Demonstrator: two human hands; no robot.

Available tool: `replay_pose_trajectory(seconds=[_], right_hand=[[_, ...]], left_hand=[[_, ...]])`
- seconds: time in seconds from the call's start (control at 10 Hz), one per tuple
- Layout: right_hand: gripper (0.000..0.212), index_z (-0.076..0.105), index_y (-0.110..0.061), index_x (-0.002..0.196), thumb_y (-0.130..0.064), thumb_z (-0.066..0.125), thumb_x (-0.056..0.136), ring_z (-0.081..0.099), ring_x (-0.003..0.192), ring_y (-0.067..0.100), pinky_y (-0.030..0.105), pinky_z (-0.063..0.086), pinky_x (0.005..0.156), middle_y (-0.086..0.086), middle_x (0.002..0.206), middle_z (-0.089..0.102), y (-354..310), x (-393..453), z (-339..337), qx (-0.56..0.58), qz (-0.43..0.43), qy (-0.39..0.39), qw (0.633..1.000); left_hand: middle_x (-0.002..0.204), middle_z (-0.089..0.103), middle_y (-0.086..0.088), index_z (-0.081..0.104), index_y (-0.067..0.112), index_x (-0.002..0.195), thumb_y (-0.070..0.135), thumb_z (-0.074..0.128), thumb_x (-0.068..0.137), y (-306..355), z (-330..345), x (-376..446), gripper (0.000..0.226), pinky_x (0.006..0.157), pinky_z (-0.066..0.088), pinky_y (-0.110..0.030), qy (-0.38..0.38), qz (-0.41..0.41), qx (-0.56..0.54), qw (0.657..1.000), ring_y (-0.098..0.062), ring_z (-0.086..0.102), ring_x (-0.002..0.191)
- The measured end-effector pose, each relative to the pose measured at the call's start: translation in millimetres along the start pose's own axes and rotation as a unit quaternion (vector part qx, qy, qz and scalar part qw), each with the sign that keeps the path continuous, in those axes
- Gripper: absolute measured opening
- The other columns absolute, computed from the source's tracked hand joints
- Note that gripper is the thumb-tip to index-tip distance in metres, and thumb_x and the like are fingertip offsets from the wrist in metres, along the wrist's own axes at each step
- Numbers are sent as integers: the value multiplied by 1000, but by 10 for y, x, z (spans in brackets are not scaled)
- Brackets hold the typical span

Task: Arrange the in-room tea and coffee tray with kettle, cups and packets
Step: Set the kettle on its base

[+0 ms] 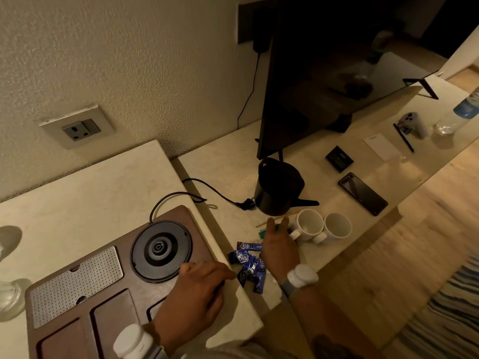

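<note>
A brown wooden tray lies on the raised counter at the left, carrying the round kettle base and a perforated metal plate. My left hand rests on the tray's right edge, fingers loosely curled. The black kettle stands off its base on the lower shelf. Two white cups lie on their sides beside it. Blue packets are heaped by the shelf's front edge. My right hand hovers above the packets, fingers stretched toward the nearer cup and a green packet.
A television stands behind the kettle. A phone, a small black box, a white card, a pen and a water bottle lie further right. The kettle's cable trails across the shelf. Glasses stand far left.
</note>
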State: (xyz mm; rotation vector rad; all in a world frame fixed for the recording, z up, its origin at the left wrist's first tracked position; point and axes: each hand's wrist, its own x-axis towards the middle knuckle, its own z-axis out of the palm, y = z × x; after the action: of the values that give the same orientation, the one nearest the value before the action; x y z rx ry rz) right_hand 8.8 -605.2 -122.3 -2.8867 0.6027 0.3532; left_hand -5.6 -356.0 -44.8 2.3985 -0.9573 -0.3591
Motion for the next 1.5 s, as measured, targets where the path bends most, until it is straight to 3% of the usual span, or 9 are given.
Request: replay_pose_trajectory(seconds=[0.1,0.2,0.4,0.5,0.7,0.9,1.0,1.2,1.5], right_hand=[[75,32,14,152,-7,67,89,68,109,55,49,63,80,58,139,37,-54,180,-45,-17,-12,10,1000],[65,9,19,155,-4,40,103,59,125,55,51,57,96,56,140,39,-46,366,104,-18,4,-36,999],[53,22,26,145,-4,35,104,59,124,53,65,36,115,39,134,57,-34,452,308,-21,29,-51,998],[49,27,22,145,-4,36,104,53,128,57,64,45,108,39,138,52,-36,452,334,-35,43,-64,996],[38,42,3,141,-6,33,105,54,125,40,38,50,98,27,138,47,-64,438,324,-16,41,-46,998],[45,47,21,128,1,57,90,66,106,51,46,61,80,42,120,56,-127,473,180,-1,29,-65,997],[37,58,23,114,1,64,85,65,101,53,49,59,80,36,111,59,-152,508,188,-96,23,-105,990],[41,37,7,140,1,35,99,54,117,36,36,57,79,21,133,51,-24,555,317,-111,-17,-64,992],[41,36,-4,143,-9,40,103,70,105,29,35,58,83,26,136,50,-49,546,303,-68,19,-51,996]], left_hand=[[123,64,25,65,43,124,20,62,90,-3,-11,7,40,91,46,-41,3,6,-4,1000,-2,61,107],[120,66,23,67,41,122,22,59,91,-19,-23,-13,37,92,43,-38,0,4,-10,1000,-2,62,105],[117,68,22,68,40,119,23,58,91,-95,-32,-52,34,96,35,-34,-2,-9,-14,1000,-1,61,107],[118,67,24,68,41,119,24,58,94,-133,-38,-50,31,97,36,-34,2,-15,-17,1000,1,60,108],[119,66,25,68,41,119,23,60,95,-184,-34,-47,30,98,40,-37,0,-21,-18,1000,2,58,109],[120,67,27,69,41,120,26,58,96,-212,-23,-59,30,100,36,-33,0,-18,-21,1000,6,57,110],[119,67,29,69,43,119,25,60,96,-231,1,-83,30,101,33,-31,0,-17,-24,1000,8,57,111],[115,67,30,69,43,118,24,60,96,-240,0,-83,30,102,33,-31,13,-16,-29,999,11,56,106],[112,67,31,70,43,117,22,61,95,-260,2,-118,32,100,33,-32,28,-6,-38,999,13,55,103]])
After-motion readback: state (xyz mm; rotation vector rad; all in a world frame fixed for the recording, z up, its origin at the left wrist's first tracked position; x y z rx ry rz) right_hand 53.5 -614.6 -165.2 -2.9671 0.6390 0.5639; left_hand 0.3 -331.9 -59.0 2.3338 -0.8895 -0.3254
